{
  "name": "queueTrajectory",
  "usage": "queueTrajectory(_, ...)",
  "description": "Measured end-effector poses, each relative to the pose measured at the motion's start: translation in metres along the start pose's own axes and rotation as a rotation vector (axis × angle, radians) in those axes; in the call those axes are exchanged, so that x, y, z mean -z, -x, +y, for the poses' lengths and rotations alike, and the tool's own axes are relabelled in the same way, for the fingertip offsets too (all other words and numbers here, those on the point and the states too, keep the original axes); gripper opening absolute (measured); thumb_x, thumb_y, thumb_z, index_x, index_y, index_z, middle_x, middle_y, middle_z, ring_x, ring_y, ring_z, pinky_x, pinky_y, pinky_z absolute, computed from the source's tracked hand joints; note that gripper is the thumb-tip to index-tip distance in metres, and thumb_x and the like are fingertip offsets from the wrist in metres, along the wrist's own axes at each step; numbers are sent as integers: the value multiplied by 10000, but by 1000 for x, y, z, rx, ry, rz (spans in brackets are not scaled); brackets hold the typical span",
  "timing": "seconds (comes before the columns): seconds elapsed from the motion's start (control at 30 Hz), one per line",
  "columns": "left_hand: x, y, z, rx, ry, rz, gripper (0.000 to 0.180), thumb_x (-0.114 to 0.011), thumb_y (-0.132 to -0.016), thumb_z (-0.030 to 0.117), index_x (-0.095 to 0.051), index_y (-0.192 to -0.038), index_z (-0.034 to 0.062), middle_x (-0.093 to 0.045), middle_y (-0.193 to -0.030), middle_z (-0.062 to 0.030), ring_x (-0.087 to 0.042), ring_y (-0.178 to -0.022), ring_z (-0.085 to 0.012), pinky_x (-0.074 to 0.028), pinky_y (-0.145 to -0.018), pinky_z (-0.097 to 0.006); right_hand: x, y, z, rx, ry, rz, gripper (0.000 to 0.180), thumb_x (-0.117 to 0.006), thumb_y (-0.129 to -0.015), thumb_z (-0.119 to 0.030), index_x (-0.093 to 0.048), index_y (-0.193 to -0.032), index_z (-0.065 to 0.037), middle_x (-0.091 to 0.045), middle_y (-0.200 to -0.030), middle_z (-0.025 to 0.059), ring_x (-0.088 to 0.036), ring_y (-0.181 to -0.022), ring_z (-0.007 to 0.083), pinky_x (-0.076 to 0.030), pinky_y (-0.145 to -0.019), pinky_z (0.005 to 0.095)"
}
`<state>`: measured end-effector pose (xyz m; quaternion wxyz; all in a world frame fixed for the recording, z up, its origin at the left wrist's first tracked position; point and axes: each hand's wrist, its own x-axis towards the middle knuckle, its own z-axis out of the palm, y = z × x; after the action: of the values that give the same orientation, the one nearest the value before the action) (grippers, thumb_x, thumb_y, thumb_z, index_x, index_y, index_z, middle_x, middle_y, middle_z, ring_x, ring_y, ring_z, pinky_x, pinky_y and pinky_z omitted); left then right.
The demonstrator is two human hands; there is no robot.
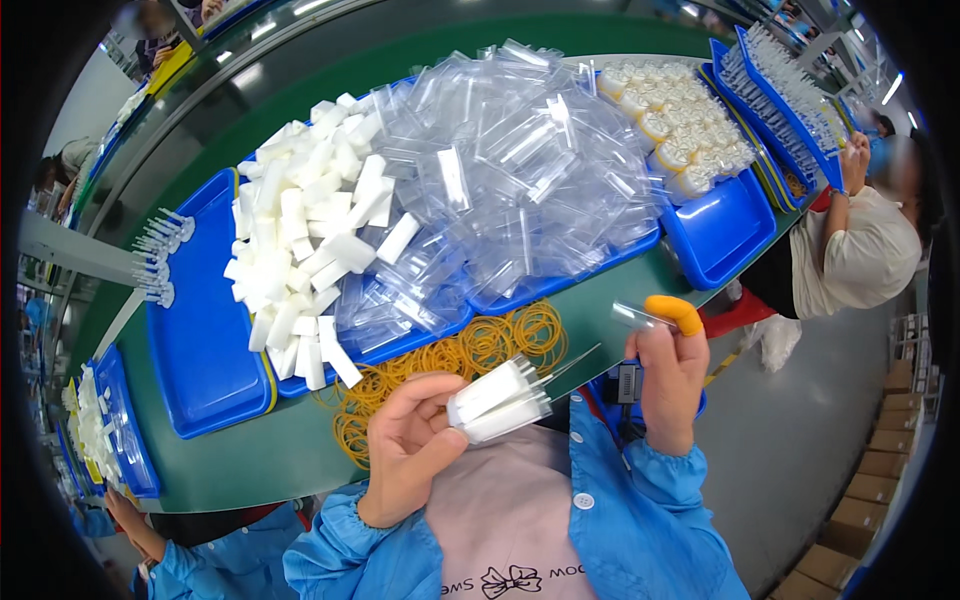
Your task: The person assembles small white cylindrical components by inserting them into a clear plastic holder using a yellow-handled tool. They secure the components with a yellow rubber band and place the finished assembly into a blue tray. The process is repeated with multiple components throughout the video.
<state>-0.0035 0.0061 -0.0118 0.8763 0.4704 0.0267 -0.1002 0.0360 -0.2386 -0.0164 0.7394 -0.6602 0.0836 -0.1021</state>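
Bundle in hand at a green desk (pixel 215 485), a worker in a blue jacket holds a cluster of white blocks in clear plastic (pixel 498 402) in front of the chest, just off the near edge. The left hand (pixel 415 440) closes around one end, a grip that seems meant to keep the pieces together while leaving the far end exposed. The right hand (pixel 668 375) pinches a small clear piece (pixel 632 316) near an orange finger cover (pixel 674 312) — likely worn for grip or protection. A thin strand (pixel 572 364) juts from the bundle toward that hand; its nature cannot be told. Supplies fan out around the worker, apparently for easy reach: loose yellow bands (pixel 430 365) lie nearest, with heaped white blocks (pixel 310 215) and clear plastic sleeves (pixel 520 160) behind them. At the back right, banded clear bundles (pixel 682 130) sit packed close together — probably so they stay upright.
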Motion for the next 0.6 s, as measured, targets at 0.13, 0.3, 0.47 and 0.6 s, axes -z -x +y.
queueTrajectory(0.13,4,-2,-4,-100,-114,-85,430,-644,-770,-39,-491,-1170,-64,-465,-1157,-113,-518,-1088,-203,-425,-958,-351,-11,12,-23,-62,-302,-170,295,-459,-817,41,-535,-1101,11,-509,-758,37,-491,-633,93,-465,-637,287)
queueTrajectory(0.3,1,1,0,-182,-305,-75,405,-683,-738,-26,-546,-1119,-48,-477,-1143,-127,-527,-1067,-209,-442,-936,-342,-11,16,-28,163,48,-257,230,-462,-746,21,-592,-937,26,-542,-747,69,-502,-620,118,-444,-614,265)
queueTrajectory(0.47,4,2,0,-325,-672,-113,398,-731,-692,52,-578,-1051,-27,-491,-1108,-156,-517,-1013,-224,-429,-884,-324,-16,9,-13,182,107,-199,122,-581,-769,-101,-598,-747,18,-547,-738,66,-492,-629,126,-366,-559,238)
queueTrajectory(0.6,2,3,2,-391,-732,-102,398,-747,-669,56,-595,-1029,-21,-505,-1097,-163,-526,-993,-231,-438,-862,-328,-23,5,-16,190,208,-295,166,-606,-784,-142,-602,-720,11,-549,-723,75,-494,-628,142,-362,-553,254)
